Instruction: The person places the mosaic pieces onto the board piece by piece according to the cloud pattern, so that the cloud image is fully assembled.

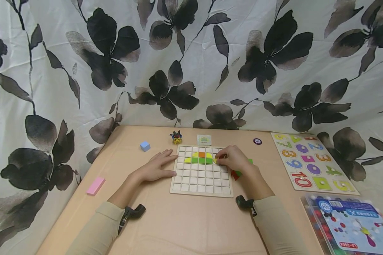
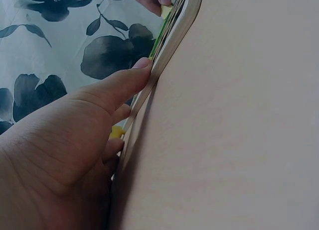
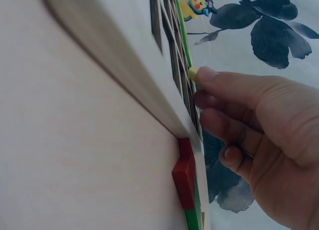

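A white gridded board (image 1: 201, 181) lies flat on the table. In its upper rows sit a run of green squares (image 1: 201, 160), an orange square (image 1: 202, 154) and yellow pieces beside them. My right hand (image 1: 235, 160) pinches a small yellow piece (image 3: 193, 73) between thumb and fingers, right over the grid at the green row's right end. At the board's left edge my left hand (image 1: 156, 166) rests with fingers extended, its thumb (image 2: 142, 65) against the rim. Red pieces (image 3: 184, 175) and green pieces lie along the board's right side, partly hidden by my right hand in the head view.
Behind the board stand a small figurine (image 1: 176, 137) and a patterned card (image 1: 204, 140). A blue cube (image 1: 145, 146) and pink block (image 1: 96, 186) lie left. Rightward are a dark disc (image 1: 257, 141), a number board (image 1: 307, 184) and a clear-sided box (image 1: 354, 226).
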Demonstrator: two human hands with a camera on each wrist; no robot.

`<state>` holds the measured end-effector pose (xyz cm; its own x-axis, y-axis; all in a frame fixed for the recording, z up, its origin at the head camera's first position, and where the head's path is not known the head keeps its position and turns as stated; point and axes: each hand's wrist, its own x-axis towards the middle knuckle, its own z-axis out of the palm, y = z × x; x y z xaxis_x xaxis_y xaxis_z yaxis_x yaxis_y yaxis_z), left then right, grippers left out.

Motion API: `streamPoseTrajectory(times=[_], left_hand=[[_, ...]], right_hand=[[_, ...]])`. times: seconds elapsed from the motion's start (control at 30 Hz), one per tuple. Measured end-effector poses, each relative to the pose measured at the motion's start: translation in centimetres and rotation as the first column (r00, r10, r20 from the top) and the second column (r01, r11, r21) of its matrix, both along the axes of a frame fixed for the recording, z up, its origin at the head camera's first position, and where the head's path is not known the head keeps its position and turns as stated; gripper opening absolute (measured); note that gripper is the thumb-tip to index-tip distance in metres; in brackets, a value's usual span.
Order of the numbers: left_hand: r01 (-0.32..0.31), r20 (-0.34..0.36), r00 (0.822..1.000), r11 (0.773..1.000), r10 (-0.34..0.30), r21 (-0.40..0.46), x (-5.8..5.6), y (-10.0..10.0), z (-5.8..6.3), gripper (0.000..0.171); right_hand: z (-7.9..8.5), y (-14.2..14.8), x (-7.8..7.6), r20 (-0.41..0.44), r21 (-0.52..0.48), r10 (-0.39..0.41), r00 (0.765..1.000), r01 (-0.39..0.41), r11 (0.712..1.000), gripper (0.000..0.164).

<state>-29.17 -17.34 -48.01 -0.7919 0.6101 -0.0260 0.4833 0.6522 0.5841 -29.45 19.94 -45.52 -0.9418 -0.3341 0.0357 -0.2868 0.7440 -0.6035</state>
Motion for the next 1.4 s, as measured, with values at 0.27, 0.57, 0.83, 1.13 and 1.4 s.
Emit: streamPoseTrajectory(times=[0.27, 0.57, 0.83, 1.13, 1.4], left_hand=[[0.001, 0.007, 1.000, 1.000, -0.001, 0.003, 0.1, -0.1, 0.0, 0.078], [0.003, 0.003, 1.000, 1.000, -0.003, 0.007, 0.2, -0.2, -0.2, 0.079], [0.003, 0.003, 1.000, 1.000, -0.003, 0.007, 0.3, -0.4, -0.2, 0.078], [0.007, 0.007, 1.000, 1.000, -0.007, 0.008, 0.3, -0.5, 0.1, 0.079], [0.010, 0.003, 1.000, 1.000, -0.010, -0.004, 0.2, -0.6, -0.1, 0.079]], right_hand=[[-0.1, -0.1, 0.1, 0.002, 0.066, 0.024, 1.000, -0.024, 0.998, 0.011], [-0.2, -0.4, 0.3, 0.010, 0.051, 0.037, 0.999, -0.038, 0.998, 0.010], [-0.1, -0.2, 0.5, 0.029, 0.009, 0.031, 0.999, -0.032, 0.999, 0.021], [1.9, 2.3, 1.1, 0.035, -0.114, -0.082, 0.996, 0.085, 0.990, 0.034], [2.8, 4.6, 1.3, 0.034, -0.132, -0.115, 0.993, 0.118, 0.984, 0.032]])
